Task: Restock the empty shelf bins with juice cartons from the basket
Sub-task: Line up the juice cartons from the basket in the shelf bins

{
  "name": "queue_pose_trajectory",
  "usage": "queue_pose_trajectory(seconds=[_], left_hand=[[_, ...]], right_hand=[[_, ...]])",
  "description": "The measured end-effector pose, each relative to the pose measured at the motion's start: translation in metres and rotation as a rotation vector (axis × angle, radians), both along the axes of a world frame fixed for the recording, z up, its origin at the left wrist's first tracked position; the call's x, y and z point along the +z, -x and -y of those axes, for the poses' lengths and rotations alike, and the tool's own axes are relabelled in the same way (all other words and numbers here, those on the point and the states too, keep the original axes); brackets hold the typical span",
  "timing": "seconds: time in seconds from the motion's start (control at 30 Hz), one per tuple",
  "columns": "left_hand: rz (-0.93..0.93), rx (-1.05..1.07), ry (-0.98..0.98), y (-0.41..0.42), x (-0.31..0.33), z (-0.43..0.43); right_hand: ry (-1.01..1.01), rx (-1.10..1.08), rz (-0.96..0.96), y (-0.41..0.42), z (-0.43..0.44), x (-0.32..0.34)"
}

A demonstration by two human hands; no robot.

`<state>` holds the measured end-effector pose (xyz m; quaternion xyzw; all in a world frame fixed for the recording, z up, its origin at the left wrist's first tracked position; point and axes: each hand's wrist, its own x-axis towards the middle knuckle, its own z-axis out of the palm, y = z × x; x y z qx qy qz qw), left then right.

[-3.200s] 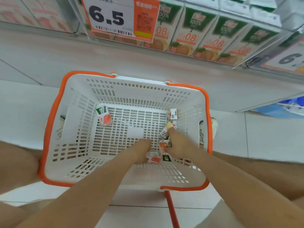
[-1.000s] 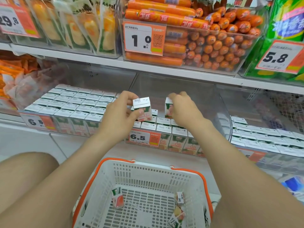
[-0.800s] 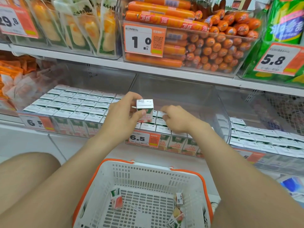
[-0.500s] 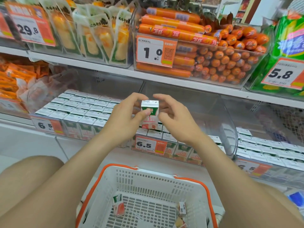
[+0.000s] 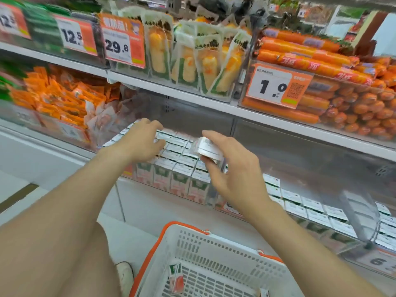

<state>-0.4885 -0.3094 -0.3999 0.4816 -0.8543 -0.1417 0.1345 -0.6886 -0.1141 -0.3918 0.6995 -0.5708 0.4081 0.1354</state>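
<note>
Right hand [image 5: 233,179] around juice carton [image 5: 206,149]; left hand [image 5: 140,143] loose over shelf cartons [image 5: 177,160]

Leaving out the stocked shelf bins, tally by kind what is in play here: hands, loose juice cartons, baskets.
Hands: 2, left hand and right hand.
Loose juice cartons: 3, held carton in the right hand's grip, left basket carton, right basket carton cut by the frame edge.
Baskets: 1, basket.
Total: 6.

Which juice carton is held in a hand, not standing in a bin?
The juice carton tilted in the right hand; the others stand packed in shelf bins or lie in the basket.
</note>
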Motion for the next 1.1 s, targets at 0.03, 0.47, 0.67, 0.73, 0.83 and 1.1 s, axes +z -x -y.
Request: queue_pose_trajectory(seconds=[0.03, 0.47, 0.67, 0.73, 0.83, 1.1], left_hand=[[0.009, 0.014, 0.010, -0.005, -0.007, 0.011], [0.174, 0.026, 0.008, -0.022, -0.038, 0.036], [0.208, 0.014, -0.011, -0.024, -0.037, 0.037], [0.205, 0.012, -0.009, -0.025, -0.036, 0.036], [0.204, 0.011, -0.016, -0.025, -0.035, 0.035], [0.206, 0.007, -0.033, -0.022, -0.022, 0.026]], right_hand=[[-0.003, -0.040, -0.073, -0.008, 0.017, 0.001], [-0.350, -0.262, -0.023, -0.065, 0.254, -0.023], [-0.669, -0.173, 0.134, -0.074, 0.310, -0.031], [-0.769, -0.149, 0.087, -0.074, 0.316, -0.032], [-0.839, -0.117, 0.049, -0.072, 0.320, -0.030], [-0.797, -0.042, 0.008, -0.065, 0.273, -0.013]])
